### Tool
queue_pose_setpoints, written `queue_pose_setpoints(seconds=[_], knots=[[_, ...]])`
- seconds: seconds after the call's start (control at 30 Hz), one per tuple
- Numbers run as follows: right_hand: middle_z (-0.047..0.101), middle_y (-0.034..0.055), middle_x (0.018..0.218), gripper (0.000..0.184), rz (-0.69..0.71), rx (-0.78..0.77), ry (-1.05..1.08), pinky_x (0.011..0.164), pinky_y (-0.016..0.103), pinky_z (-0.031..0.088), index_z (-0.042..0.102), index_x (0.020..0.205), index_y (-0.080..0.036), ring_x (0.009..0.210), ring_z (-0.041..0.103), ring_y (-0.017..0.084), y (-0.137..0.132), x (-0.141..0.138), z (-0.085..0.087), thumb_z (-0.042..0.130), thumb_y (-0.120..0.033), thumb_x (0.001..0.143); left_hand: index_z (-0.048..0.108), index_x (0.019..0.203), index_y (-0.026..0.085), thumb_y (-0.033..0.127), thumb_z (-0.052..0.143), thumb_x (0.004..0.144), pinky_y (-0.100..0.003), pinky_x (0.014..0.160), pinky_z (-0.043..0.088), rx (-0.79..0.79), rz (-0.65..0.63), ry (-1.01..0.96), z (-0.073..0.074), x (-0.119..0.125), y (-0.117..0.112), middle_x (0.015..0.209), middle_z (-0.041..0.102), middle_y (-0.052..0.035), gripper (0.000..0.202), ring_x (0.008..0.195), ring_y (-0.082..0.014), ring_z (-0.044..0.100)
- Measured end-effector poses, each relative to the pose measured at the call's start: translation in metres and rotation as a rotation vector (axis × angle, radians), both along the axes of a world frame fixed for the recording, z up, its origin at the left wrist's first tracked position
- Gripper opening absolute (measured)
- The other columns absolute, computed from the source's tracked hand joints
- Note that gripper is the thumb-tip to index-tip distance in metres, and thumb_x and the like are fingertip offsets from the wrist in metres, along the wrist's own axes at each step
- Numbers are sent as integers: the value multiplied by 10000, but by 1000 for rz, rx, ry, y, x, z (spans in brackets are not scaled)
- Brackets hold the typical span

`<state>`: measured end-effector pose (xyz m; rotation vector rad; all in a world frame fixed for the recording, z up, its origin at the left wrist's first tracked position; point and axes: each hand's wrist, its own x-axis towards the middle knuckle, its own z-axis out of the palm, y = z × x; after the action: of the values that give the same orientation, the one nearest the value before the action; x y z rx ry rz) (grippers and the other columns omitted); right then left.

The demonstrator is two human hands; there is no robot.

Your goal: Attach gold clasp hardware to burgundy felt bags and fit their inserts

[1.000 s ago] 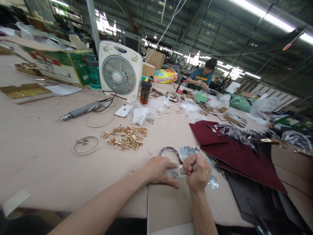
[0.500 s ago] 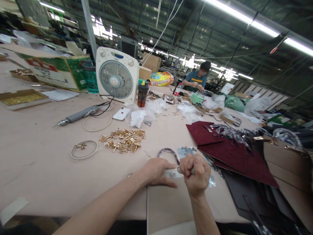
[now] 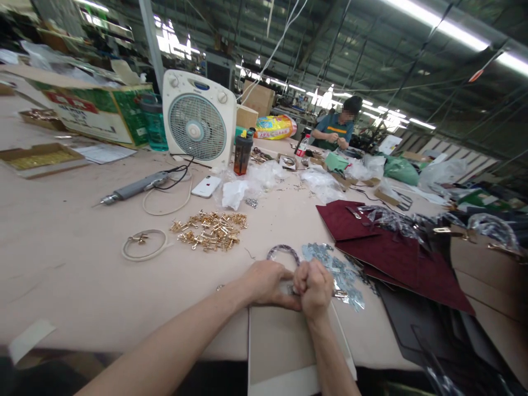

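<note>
A beige bag panel (image 3: 280, 341) lies flat at the table's front edge, with a plastic-wrapped dark loop handle (image 3: 284, 248) at its top. My left hand (image 3: 266, 281) rests across the panel's top edge, fingers and thumb spread apart around a small spot of metal. Against that spot my right hand (image 3: 314, 289) is closed in a fist; what it grips is hidden by the fingers. A shiny metal piece (image 3: 340, 293) shows just right of the fist. Flat silvery metal plates (image 3: 348, 278) lie scattered beyond it, and gold-coloured fittings (image 3: 212, 230) are heaped to the left.
A grey electric screwdriver (image 3: 134, 188), a white phone (image 3: 206, 186) and a box fan (image 3: 198, 124) stand or lie at the left. Maroon bag pieces (image 3: 383, 253) are stacked on the right. Across the table works another person (image 3: 334, 129).
My right fist has shifted left and slightly down toward my left hand, and the metal piece beside it now shows. The left hand stays on the panel. The view has tilted slightly.
</note>
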<state>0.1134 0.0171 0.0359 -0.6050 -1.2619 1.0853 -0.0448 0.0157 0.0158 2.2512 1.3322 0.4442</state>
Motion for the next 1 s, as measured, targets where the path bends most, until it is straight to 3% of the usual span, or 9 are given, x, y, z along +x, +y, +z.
queue_pose_setpoints(seconds=[0.1,0.3,0.57,0.8,1.0], knots=[[391,-63,501,403,5,-83,27,394,213,231,488,650,-207,401,321,87,1,5,-16,530,-340,1028,760,1193,404,849,657,740,-303,701,459,7,-9,0,1,0,0,947,807,-26,643,878,-285,738],[423,-52,547,355,-77,54,232,437,229,326,547,702,-197,421,366,93,-18,7,-15,461,-272,1038,714,1296,419,843,669,727,-320,725,472,1,2,-26,-3,-2,0,1030,818,-42,711,958,-312,747],[429,-43,544,333,-96,124,193,469,252,345,567,708,-195,472,400,119,-30,-9,-29,471,-225,1026,695,1322,433,839,671,711,-349,737,492,-9,-8,-42,-6,-2,2,1074,824,-47,733,988,-336,760],[421,-55,531,362,-196,137,42,449,252,307,528,679,-203,450,388,112,-24,-17,-29,503,-257,1036,712,1245,502,704,746,731,-307,675,461,12,-3,-50,-3,-1,0,971,824,12,553,897,-287,765],[439,-48,548,461,-256,83,-323,474,263,326,469,620,-211,480,425,109,-15,-26,-26,518,-376,1048,785,889,322,622,757,717,-294,625,460,6,47,20,-7,2,1,842,798,-28,347,795,-279,751]])
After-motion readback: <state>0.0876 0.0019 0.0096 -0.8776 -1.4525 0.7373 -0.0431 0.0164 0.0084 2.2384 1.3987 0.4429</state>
